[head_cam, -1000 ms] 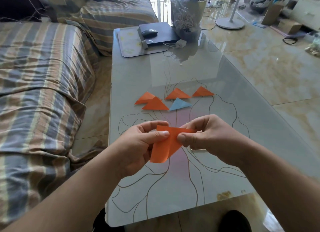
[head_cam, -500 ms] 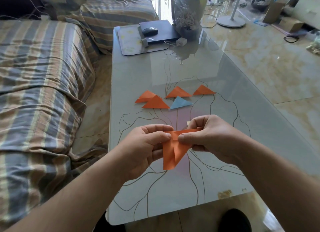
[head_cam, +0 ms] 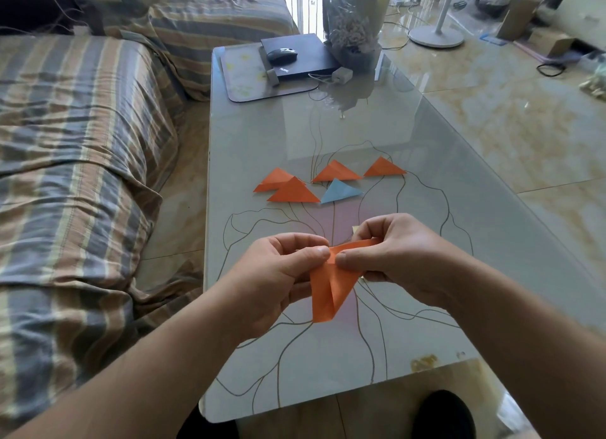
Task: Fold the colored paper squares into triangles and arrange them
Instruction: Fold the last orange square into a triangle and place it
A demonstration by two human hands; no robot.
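Both thumbs are covering the top edge of the orange paper (head_cam: 328,288). The left hand (head_cam: 278,274) and right hand (head_cam: 400,255) are pinching it above the glass table (head_cam: 426,176), its folded point hanging toward 6 o'clock.

Both hands above a glass table (head_cam: 410,137), left hand (head_cam: 278,274) and right hand (head_cam: 400,258) pinching the top of a half-folded orange paper (head_cam: 328,291), its fold hanging down. Farther off on the table: four orange triangles (head_cam: 295,193) and one blue triangle (head_cam: 339,191), laid close together. At the far end, a laptop (head_cam: 311,58) with a mouse (head_cam: 282,54) on it.
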